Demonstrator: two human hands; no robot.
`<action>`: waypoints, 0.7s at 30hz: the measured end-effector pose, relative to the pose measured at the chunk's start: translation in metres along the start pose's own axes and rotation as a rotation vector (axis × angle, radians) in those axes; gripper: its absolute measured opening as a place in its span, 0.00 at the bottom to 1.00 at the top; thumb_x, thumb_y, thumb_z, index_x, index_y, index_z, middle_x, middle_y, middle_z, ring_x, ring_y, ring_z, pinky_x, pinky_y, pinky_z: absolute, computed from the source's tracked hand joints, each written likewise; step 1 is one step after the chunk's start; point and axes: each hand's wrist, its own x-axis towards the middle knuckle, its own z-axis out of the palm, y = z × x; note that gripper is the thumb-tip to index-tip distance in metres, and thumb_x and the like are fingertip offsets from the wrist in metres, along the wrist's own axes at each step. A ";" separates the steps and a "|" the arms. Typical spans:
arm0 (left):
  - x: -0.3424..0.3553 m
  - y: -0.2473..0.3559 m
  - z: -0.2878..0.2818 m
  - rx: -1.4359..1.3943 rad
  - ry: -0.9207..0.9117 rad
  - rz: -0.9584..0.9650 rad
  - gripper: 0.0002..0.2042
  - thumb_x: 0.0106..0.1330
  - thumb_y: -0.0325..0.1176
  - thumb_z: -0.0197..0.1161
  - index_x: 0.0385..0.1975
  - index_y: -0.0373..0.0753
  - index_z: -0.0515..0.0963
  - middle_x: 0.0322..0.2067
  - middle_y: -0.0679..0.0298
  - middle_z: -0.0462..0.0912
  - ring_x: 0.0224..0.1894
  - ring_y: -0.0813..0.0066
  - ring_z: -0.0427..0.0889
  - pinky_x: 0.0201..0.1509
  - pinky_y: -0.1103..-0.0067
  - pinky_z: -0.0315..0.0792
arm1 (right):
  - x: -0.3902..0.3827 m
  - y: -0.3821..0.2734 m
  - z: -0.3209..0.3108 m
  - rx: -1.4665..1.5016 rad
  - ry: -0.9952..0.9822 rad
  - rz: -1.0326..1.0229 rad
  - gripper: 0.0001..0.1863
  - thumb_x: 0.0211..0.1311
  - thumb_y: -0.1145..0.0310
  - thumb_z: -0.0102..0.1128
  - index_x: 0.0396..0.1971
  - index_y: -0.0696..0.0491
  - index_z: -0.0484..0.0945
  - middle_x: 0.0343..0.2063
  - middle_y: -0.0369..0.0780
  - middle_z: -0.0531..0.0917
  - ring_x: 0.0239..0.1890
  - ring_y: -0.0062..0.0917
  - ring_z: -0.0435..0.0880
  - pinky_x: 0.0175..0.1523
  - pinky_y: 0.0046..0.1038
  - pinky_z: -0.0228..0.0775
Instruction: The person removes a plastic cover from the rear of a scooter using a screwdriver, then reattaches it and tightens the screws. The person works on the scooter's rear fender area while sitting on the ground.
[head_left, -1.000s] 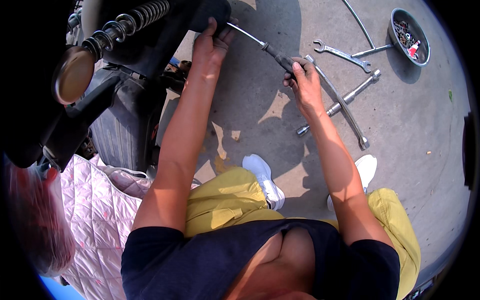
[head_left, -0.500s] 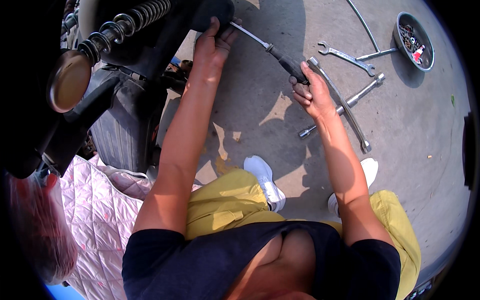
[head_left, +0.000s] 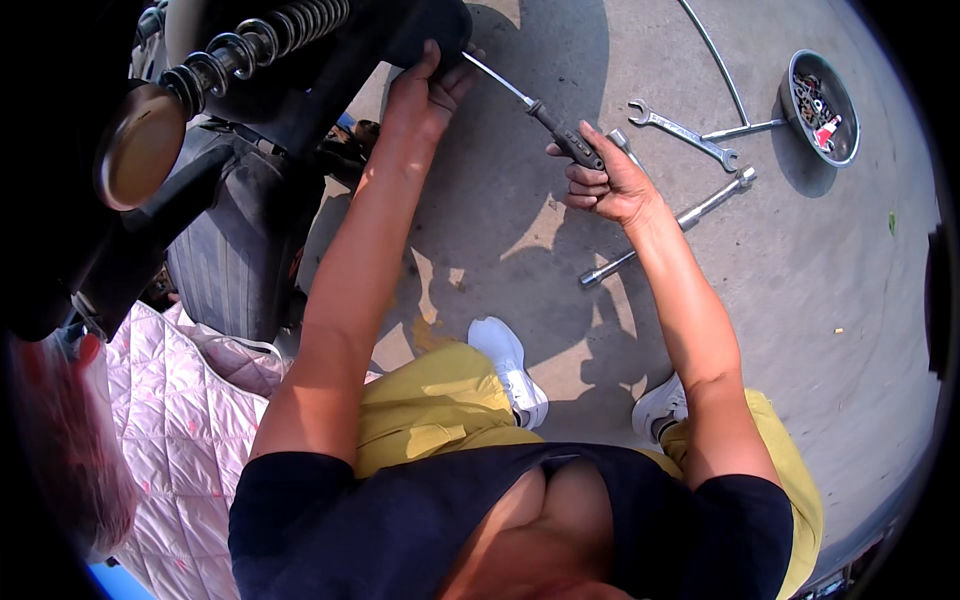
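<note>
My right hand (head_left: 602, 180) is closed around the black handle of a screwdriver (head_left: 562, 132). The metal shaft slants up and left, its tip at the edge of a dark, rounded vehicle part (head_left: 432, 32). Under that edge is my left hand (head_left: 425, 98), thumb against the near side and fingers curled round beneath, gripping the part near the screwdriver tip. Exactly what the tip touches is hidden in the dark edge. Below and right of my right hand lies a metal socket wrench (head_left: 705, 205), and a second bar's end (head_left: 622, 142) shows behind the hand.
An open-ended wrench (head_left: 685, 133) and a T-handled bar (head_left: 722, 72) lie on the concrete, near a metal bowl (head_left: 850, 135) of small hardware. A coil spring (head_left: 265, 45) and black tyre (head_left: 235, 245) stand left, above a pink quilted cover (head_left: 165, 420). My white shoes (head_left: 508, 368) are below.
My right hand and the screwdriver handle have shifted slightly left, while the tip stays by the dark part. My left hand keeps its hold. My right shoe has moved slightly, and the view has shifted.
</note>
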 end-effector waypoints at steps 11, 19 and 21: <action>0.000 0.002 -0.003 0.009 0.004 -0.035 0.17 0.66 0.34 0.56 0.51 0.31 0.67 0.46 0.50 0.76 0.52 0.46 0.74 0.60 0.56 0.66 | 0.002 0.007 0.007 -0.457 0.257 -0.205 0.26 0.64 0.45 0.48 0.36 0.57 0.77 0.13 0.31 0.71 0.16 0.19 0.67 0.25 0.25 0.59; -0.001 0.006 -0.003 -0.029 0.009 -0.052 0.18 0.65 0.33 0.56 0.52 0.32 0.66 0.48 0.51 0.75 0.52 0.45 0.74 0.60 0.57 0.65 | 0.019 0.015 0.003 -1.317 0.693 -1.225 0.29 0.60 0.42 0.52 0.35 0.58 0.77 0.15 0.35 0.74 0.19 0.25 0.71 0.27 0.29 0.63; -0.001 0.007 -0.003 -0.023 0.029 -0.048 0.18 0.66 0.33 0.56 0.53 0.33 0.65 0.48 0.52 0.75 0.52 0.45 0.74 0.60 0.57 0.64 | 0.012 0.007 0.015 -0.638 0.434 -0.403 0.28 0.59 0.43 0.53 0.34 0.58 0.77 0.14 0.34 0.72 0.18 0.24 0.69 0.30 0.30 0.62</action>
